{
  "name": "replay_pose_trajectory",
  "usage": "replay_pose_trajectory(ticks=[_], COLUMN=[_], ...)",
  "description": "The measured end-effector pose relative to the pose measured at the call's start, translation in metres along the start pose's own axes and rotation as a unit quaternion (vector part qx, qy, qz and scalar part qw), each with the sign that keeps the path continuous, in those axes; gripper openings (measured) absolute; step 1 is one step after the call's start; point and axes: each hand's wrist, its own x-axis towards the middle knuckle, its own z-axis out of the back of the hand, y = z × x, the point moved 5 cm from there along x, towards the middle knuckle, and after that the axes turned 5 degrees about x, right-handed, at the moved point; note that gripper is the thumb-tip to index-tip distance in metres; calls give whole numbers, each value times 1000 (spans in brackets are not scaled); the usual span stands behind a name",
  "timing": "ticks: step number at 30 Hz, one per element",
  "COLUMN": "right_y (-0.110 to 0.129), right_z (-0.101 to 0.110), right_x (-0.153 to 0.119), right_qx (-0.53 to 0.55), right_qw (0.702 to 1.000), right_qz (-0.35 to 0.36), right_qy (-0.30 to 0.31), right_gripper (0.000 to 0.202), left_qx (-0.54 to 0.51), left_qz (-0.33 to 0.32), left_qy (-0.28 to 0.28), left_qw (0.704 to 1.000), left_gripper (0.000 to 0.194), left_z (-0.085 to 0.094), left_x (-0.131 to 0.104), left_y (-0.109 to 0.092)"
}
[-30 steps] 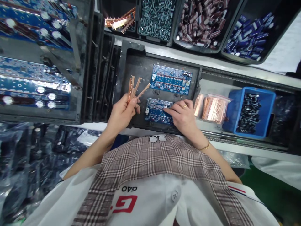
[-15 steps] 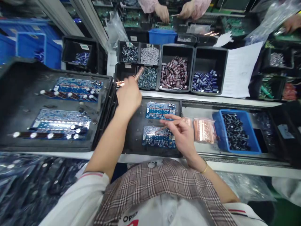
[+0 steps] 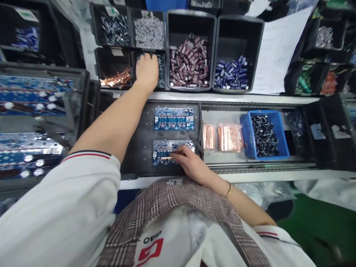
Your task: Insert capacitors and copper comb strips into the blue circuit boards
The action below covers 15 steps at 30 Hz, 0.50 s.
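Note:
My left hand (image 3: 147, 72) reaches down into a black bin of small dark capacitors (image 3: 161, 72). Its fingers bend downward, and their tips are hidden among the parts. My right hand (image 3: 190, 163) is over the lower blue circuit board (image 3: 158, 146). Thumb and fingers close on one end of a thin copper strip (image 3: 166, 158), which lies along the board's face. Above it on the same black tray (image 3: 139, 148) is a second blue circuit board (image 3: 174, 119), untouched by either hand.
Left of my hand, a bin holds copper strips (image 3: 118, 78). Bins of brown capacitors (image 3: 190, 63) and blue capacitors (image 3: 232, 72) stand right of it. Bagged copper strips (image 3: 229, 137) and a blue box (image 3: 280, 137) of black parts lie right of the tray. More boards (image 3: 30, 144) lie far left.
My left hand has gone from the copper strip bin, where it held a copper piece, into the dark capacitors. My right hand has lowered its strip onto the lower board. The view has shifted closer.

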Motion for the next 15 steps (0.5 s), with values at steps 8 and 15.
replay_pose_trajectory(ticks=[8, 15], right_y=[0, 5], right_z=[-13, -5], right_x=[-4, -4], right_qx=[-125, -141], right_qw=[989, 985], right_qz=[56, 60], right_qy=[55, 82], right_gripper=[25, 29], left_qx=[-85, -272], left_qz=[-70, -208], left_qy=[4, 103], left_qw=[994, 934], left_gripper=[26, 26], left_z=[31, -62], left_x=[19, 24], left_y=[-83, -248])
